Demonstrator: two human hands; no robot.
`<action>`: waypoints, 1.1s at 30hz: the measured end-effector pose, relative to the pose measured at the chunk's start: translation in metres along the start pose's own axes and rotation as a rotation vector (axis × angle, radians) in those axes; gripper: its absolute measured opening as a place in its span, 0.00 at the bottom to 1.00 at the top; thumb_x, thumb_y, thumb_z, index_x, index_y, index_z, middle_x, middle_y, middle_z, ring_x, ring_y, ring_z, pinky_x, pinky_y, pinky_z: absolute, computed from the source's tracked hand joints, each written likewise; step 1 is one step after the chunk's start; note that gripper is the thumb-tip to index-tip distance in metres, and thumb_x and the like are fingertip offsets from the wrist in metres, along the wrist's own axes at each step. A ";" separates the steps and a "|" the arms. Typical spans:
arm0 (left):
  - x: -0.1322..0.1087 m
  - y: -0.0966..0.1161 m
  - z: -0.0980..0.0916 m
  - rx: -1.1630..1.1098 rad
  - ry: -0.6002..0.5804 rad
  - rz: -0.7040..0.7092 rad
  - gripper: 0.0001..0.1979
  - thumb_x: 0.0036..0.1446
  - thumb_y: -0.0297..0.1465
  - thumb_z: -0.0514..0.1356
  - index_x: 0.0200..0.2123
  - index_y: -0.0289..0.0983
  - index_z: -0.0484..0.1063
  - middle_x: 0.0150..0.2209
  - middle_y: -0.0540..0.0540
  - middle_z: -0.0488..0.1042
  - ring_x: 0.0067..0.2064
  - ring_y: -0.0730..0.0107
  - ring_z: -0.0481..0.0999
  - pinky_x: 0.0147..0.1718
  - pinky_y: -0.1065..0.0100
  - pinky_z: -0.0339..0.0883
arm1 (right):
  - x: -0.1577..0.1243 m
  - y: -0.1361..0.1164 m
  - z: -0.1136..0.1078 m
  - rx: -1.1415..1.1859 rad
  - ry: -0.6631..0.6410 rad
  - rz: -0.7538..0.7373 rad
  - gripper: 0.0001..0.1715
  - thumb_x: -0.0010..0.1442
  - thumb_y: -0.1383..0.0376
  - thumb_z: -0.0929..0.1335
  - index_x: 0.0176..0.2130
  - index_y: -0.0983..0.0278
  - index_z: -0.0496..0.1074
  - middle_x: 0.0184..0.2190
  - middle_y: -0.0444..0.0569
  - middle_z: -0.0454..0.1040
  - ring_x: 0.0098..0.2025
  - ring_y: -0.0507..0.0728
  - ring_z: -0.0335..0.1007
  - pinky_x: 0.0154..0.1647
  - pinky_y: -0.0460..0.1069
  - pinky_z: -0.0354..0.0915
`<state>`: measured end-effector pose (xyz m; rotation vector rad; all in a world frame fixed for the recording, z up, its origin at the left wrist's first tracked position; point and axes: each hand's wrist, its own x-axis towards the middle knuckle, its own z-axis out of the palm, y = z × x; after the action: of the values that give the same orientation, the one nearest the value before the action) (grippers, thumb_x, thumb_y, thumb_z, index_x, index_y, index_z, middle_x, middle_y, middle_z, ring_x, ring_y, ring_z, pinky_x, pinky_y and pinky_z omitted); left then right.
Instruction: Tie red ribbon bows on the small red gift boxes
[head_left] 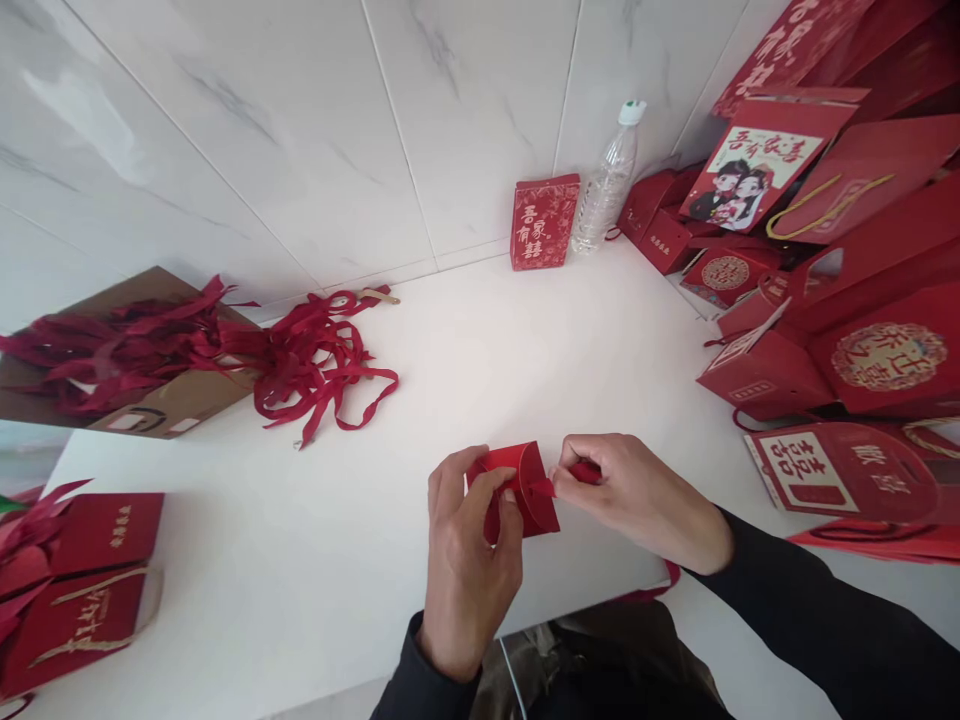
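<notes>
Near the front edge of the white table lies a small red gift box (536, 510) with curved flaps at its end. My left hand (472, 545) grips the box from the left, thumb and fingers pressed on its top. My right hand (622, 490) is at the box's right side, its fingers closed around a red ribbon (541, 488). The ribbon runs from those fingers to the curved flaps. Part of it is hidden inside my right fist.
A brown carton (217, 395) of red ribbons stands at left, with a tangled ribbon pile (322, 360) beside it. A red box (545, 222) and a plastic bottle (606, 185) stand by the wall. Red gift boxes (885, 350) crowd the right; another box (105, 540) sits left.
</notes>
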<state>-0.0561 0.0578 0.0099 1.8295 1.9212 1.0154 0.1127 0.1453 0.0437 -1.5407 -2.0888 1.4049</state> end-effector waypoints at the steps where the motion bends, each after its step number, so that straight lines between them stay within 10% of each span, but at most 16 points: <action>1: 0.000 0.001 0.000 0.003 -0.002 0.003 0.12 0.64 0.23 0.55 0.45 0.40 0.75 0.54 0.40 0.69 0.57 0.55 0.67 0.48 0.55 0.73 | 0.000 -0.001 0.001 0.004 -0.003 -0.004 0.14 0.59 0.63 0.66 0.23 0.61 0.63 0.20 0.38 0.60 0.22 0.50 0.54 0.23 0.47 0.50; 10: -0.003 0.002 0.006 -0.051 0.015 -0.031 0.05 0.65 0.26 0.56 0.39 0.40 0.72 0.56 0.40 0.68 0.62 0.53 0.64 0.53 0.50 0.70 | 0.000 0.001 0.012 0.090 -0.055 -0.041 0.17 0.69 0.57 0.63 0.30 0.61 0.68 0.23 0.40 0.68 0.24 0.52 0.60 0.26 0.48 0.56; 15: -0.002 0.008 -0.004 -0.243 0.054 -0.181 0.05 0.66 0.31 0.57 0.39 0.43 0.74 0.56 0.43 0.69 0.62 0.59 0.67 0.50 0.60 0.71 | -0.002 -0.005 0.017 0.061 0.116 -0.380 0.12 0.71 0.60 0.63 0.50 0.60 0.71 0.50 0.51 0.71 0.53 0.59 0.66 0.50 0.53 0.65; 22: -0.010 0.008 -0.013 -0.277 0.241 -0.265 0.03 0.65 0.33 0.59 0.41 0.45 0.73 0.49 0.46 0.71 0.54 0.63 0.71 0.49 0.63 0.68 | 0.003 -0.021 0.019 0.115 -0.056 -0.478 0.07 0.71 0.64 0.65 0.38 0.61 0.70 0.39 0.47 0.74 0.45 0.56 0.67 0.50 0.53 0.64; 26: -0.020 0.002 -0.004 -0.109 0.189 -0.255 0.19 0.59 0.34 0.64 0.53 0.43 0.68 0.47 0.44 0.71 0.47 0.62 0.71 0.44 0.61 0.70 | 0.003 -0.022 0.019 0.122 -0.061 -0.445 0.12 0.72 0.62 0.64 0.34 0.61 0.68 0.35 0.45 0.72 0.42 0.56 0.67 0.49 0.53 0.64; 33: -0.028 -0.001 -0.001 -0.443 0.224 -0.525 0.15 0.64 0.39 0.60 0.52 0.44 0.68 0.40 0.47 0.73 0.41 0.69 0.75 0.41 0.68 0.72 | 0.009 -0.015 0.029 -0.089 0.028 -0.535 0.10 0.69 0.68 0.64 0.35 0.63 0.71 0.44 0.52 0.73 0.49 0.60 0.67 0.54 0.58 0.64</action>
<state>-0.0535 0.0303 0.0031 0.9382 1.9387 1.3481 0.0814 0.1359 0.0365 -0.9076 -2.3318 1.0972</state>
